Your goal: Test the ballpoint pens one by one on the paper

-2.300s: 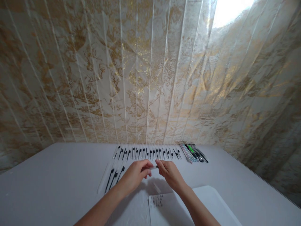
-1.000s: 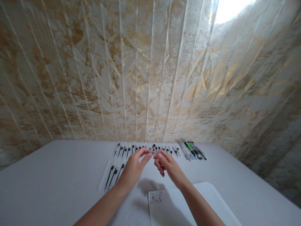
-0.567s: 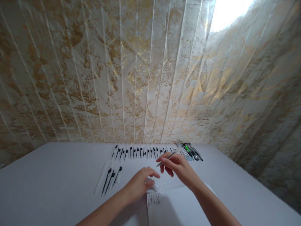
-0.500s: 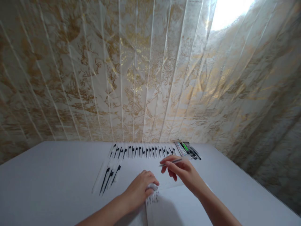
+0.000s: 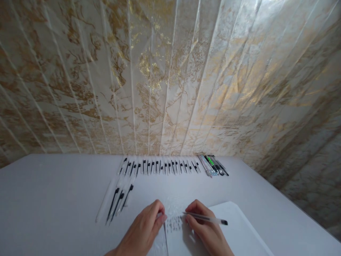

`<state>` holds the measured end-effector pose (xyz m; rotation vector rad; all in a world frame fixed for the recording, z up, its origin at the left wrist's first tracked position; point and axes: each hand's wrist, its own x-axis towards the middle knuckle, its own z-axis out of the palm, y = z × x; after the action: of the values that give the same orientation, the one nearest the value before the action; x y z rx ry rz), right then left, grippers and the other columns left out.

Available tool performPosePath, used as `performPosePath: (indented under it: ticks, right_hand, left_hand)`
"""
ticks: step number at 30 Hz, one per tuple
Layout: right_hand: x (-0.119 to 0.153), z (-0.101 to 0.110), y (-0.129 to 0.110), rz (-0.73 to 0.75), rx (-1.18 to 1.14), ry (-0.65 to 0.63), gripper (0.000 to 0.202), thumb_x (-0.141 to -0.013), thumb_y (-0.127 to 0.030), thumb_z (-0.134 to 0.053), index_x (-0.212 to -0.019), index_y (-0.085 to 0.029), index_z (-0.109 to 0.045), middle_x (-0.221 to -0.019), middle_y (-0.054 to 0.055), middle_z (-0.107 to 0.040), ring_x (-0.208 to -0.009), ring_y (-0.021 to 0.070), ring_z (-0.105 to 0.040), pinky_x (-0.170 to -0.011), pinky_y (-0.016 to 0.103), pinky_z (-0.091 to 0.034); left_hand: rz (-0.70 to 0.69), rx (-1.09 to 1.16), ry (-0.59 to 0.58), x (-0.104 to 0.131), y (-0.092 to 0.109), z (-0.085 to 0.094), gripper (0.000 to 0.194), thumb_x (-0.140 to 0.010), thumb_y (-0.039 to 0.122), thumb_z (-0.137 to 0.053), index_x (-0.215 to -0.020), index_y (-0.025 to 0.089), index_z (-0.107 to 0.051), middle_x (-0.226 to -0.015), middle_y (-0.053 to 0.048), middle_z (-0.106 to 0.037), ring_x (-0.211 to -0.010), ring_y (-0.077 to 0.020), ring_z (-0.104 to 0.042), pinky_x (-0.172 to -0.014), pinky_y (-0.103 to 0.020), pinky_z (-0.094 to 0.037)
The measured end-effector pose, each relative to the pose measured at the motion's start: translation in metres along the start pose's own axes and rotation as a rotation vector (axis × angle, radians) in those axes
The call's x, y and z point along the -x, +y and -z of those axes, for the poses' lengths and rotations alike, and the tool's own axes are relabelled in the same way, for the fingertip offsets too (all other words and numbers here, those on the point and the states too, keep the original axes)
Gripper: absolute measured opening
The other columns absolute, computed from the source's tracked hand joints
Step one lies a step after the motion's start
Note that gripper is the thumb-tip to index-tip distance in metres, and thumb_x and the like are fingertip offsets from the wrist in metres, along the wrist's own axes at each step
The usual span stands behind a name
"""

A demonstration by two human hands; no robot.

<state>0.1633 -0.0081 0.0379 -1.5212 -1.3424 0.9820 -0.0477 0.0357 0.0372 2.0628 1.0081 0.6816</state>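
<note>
A gold-patterned covering (image 5: 160, 89) fills the upper frame, above a white table (image 5: 66, 195). At lower centre lies a sheet (image 5: 174, 245) with dark writing. The left hand (image 5: 144, 227) curls beside its upper-left corner; whether it grips anything, I cannot tell. The right hand (image 5: 205, 227), right of centre, pinches a clear pen (image 5: 213, 219), tip leftward near the writing.

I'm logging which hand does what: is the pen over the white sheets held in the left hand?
No, the right hand grips the pen, its dark end sticking out to the right.
</note>
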Motion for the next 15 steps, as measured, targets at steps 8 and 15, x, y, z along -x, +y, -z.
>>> performPosePath:
  ticks: [8,15]
  right_hand:
    - [0.004,-0.014,0.006,0.064,0.044,0.088,0.025,-0.075,-0.042,-0.058,-0.065,-0.019,-0.053,-0.056,-0.004,-0.041,-0.054,0.0112,-0.035,-0.05,0.023,-0.028]
    - [0.006,-0.013,0.006,0.054,0.07,0.083,0.021,-0.076,-0.037,-0.056,-0.068,-0.018,-0.056,-0.057,-0.004,-0.044,-0.054,0.011,-0.036,-0.051,0.023,-0.029]
  left_hand:
    - [-0.12,-0.018,-0.041,0.0,0.0,0.001,0.023,-0.094,0.016,-0.031,-0.098,0.024,-0.052,-0.09,0.0,-0.06,-0.078,-0.0145,-0.059,-0.071,-0.022,-0.042]
    - [-0.2,-0.199,-0.089,0.005,-0.014,-0.01,0.044,-0.075,-0.004,-0.037,-0.092,0.026,-0.063,-0.096,0.0,-0.056,-0.071,-0.0124,-0.059,-0.067,-0.02,-0.042]
